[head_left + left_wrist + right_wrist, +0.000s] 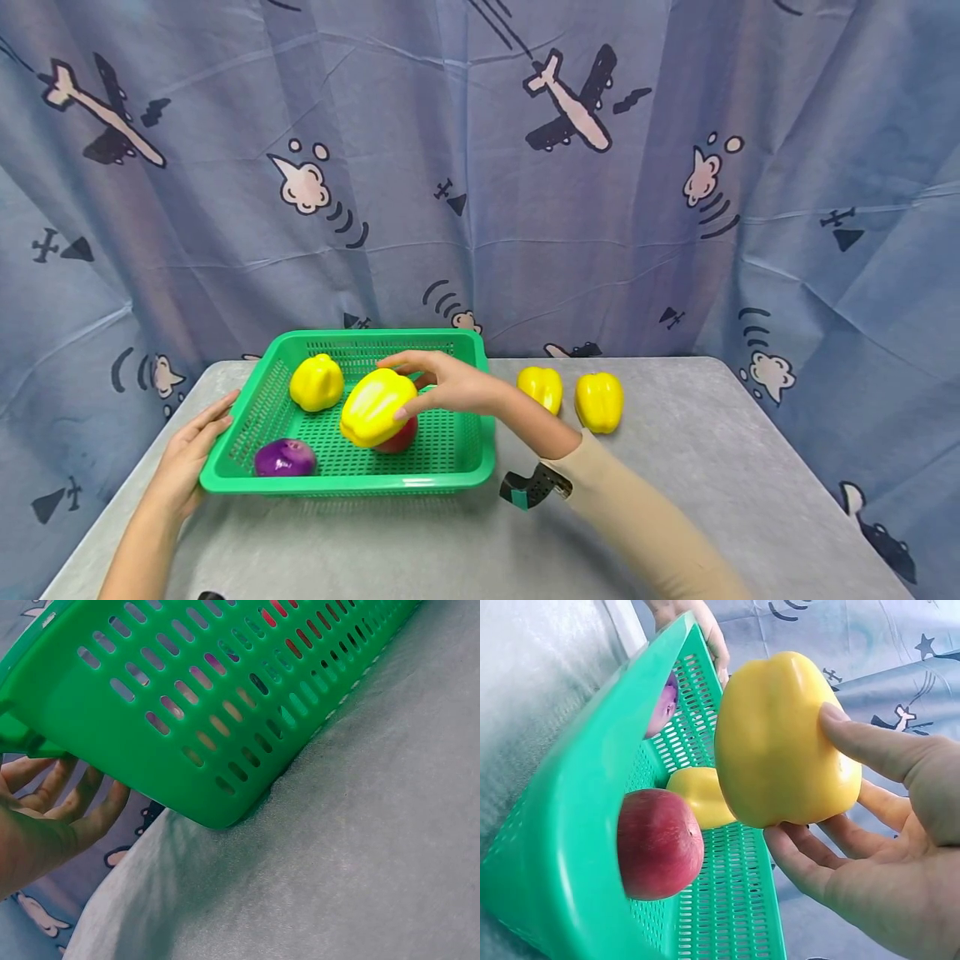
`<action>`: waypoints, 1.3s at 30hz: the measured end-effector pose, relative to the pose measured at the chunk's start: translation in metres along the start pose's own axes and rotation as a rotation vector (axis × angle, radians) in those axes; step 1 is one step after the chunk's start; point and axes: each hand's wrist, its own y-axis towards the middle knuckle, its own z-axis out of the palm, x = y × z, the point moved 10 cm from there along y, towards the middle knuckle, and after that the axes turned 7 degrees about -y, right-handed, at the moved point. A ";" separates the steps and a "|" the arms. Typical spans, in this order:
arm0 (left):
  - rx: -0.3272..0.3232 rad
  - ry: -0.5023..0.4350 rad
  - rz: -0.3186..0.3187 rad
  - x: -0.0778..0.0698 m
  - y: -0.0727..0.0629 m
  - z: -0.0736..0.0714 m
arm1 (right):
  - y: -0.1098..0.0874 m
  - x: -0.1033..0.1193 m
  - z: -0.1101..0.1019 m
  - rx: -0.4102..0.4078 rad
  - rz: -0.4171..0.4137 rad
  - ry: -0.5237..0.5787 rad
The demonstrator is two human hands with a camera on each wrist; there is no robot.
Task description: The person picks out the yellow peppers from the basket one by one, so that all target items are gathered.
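In the head view my right hand (455,383) pinches a yellow bell pepper (377,407) between thumb and fingers, above the green basket (442,482). The right wrist view shows the held bell pepper (784,742) raised off the basket floor. Under it a red round fruit or vegetable (660,844) lies in the basket, partly hidden in the head view. Another yellow bell pepper (317,382) sits at the back left inside, and a purple onion-like vegetable (285,458) at the front left. My left hand (187,458) touches the basket's left side with fingers extended along its outer wall.
Two more yellow bell peppers, one (541,388) partly behind my right forearm and one (599,402) farther right, stand on the grey table (720,483). A blue curtain (480,167) with airplane prints hangs behind. A dark object (211,596) shows at the bottom edge.
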 end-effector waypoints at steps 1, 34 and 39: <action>0.000 0.000 0.001 0.000 0.000 0.000 | -0.002 0.000 -0.001 -0.003 -0.005 0.000; 0.012 0.003 0.015 -0.001 0.000 0.000 | -0.057 0.001 -0.030 -0.024 -0.080 0.049; 0.008 0.003 0.014 -0.001 0.000 0.000 | -0.064 -0.003 -0.033 -0.027 -0.078 0.050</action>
